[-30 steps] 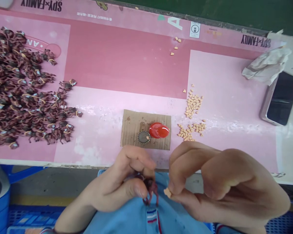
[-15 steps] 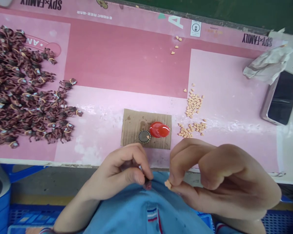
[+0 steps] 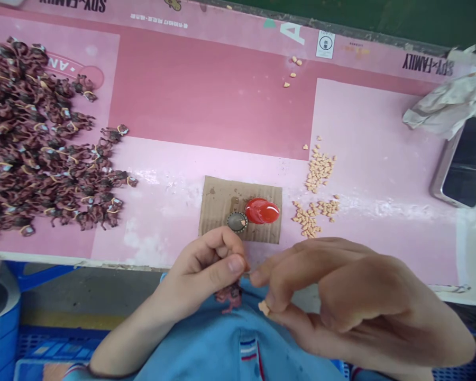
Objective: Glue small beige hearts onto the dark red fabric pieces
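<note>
Between the thumb and fingers of my left hand (image 3: 210,270) is a small brown figurine (image 3: 230,297), its legs hanging below the fingers and its upper part hidden. My right hand (image 3: 353,296) pinches a tiny beige piece (image 3: 264,308) between thumb and forefinger, close to the figurine but apart from it. Another finger of that hand reaches near the left fingertips. Past the hands, a piece of cardboard (image 3: 218,198) bears a bottle cap (image 3: 237,222) with a beige bit in it and a glossy red object (image 3: 262,211). Loose beige pieces (image 3: 319,172) lie right of the cardboard.
Many similar brown figurines (image 3: 55,148) are heaped at the table's left. At the right are a phone (image 3: 466,161) and crumpled paper (image 3: 444,108). A few beige bits (image 3: 292,75) lie farther back on the pink table covering (image 3: 206,90).
The figurine has turned in my left hand, so more of its legs show. My right hand has shifted left, bringing a finger near the left fingertips. The whole view has shifted slightly.
</note>
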